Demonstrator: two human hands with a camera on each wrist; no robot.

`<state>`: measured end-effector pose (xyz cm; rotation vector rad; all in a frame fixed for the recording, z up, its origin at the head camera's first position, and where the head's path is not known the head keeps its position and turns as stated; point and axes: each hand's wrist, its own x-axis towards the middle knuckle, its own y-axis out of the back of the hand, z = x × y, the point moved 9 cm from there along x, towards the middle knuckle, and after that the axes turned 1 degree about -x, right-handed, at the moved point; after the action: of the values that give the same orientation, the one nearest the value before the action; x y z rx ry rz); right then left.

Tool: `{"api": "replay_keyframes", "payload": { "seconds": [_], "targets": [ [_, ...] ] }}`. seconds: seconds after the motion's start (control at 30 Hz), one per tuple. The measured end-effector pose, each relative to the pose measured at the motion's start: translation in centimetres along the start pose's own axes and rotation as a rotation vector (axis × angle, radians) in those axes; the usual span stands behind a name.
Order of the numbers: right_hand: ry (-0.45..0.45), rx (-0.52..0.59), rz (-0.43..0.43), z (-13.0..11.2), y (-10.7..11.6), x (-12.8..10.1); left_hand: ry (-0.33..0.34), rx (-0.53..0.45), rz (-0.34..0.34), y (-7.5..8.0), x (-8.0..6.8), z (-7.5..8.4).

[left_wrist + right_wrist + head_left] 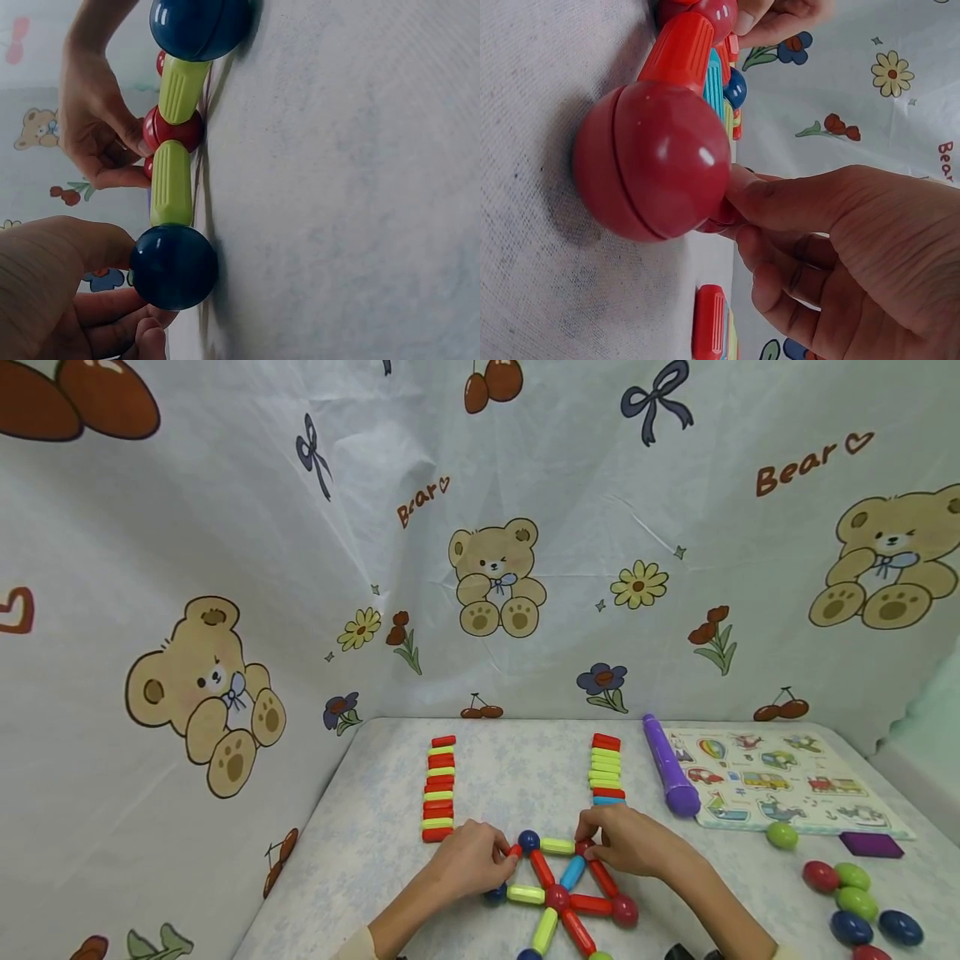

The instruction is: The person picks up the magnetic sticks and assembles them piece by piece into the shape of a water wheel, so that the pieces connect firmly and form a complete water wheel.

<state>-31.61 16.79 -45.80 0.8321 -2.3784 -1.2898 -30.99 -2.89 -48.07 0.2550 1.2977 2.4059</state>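
A flat wheel of magnetic sticks and balls lies on the table, its red hub ball [557, 897] joined by red, green and blue sticks. At the wheel's upper left, my left hand [472, 858] pinches a short red stick [515, 851] between a dark blue ball [528, 841] and a lower blue ball [174, 268]. My right hand [637, 842] pinches a small red ball [583, 847] at the upper right, its thumb and fingers covering part of it. Close to the right wrist view is a large red ball [656, 161], which partly hides the pinched one.
Beyond the hands run a left column of red and green sticks [439, 782] and a right column [606, 762]. Rightward lie a purple microphone-shaped toy [670, 767], a picture board [783, 781], a purple block [872, 845] and several loose balls [857, 903]. A bear-print curtain [570, 468] hangs behind.
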Motion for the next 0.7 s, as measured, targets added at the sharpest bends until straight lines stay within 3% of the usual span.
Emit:
{"api": "replay_keyframes", "payload": {
  "seconds": [0.23, 0.5, 0.7],
  "targets": [
    [-0.006, -0.014, -0.014, -0.2, 0.0, -0.2, -0.018, 0.010, 0.000, -0.5, 0.4, 0.3],
    [-0.054, 0.033, -0.105, 0.2, -0.2, -0.7, -0.054, 0.083, 0.053, -0.3, 1.0, 0.5],
    [-0.057, -0.001, -0.043, -0.1, -0.6, -0.1, -0.090, 0.124, 0.053, -0.4, 1.5, 0.8]
  ]
}}
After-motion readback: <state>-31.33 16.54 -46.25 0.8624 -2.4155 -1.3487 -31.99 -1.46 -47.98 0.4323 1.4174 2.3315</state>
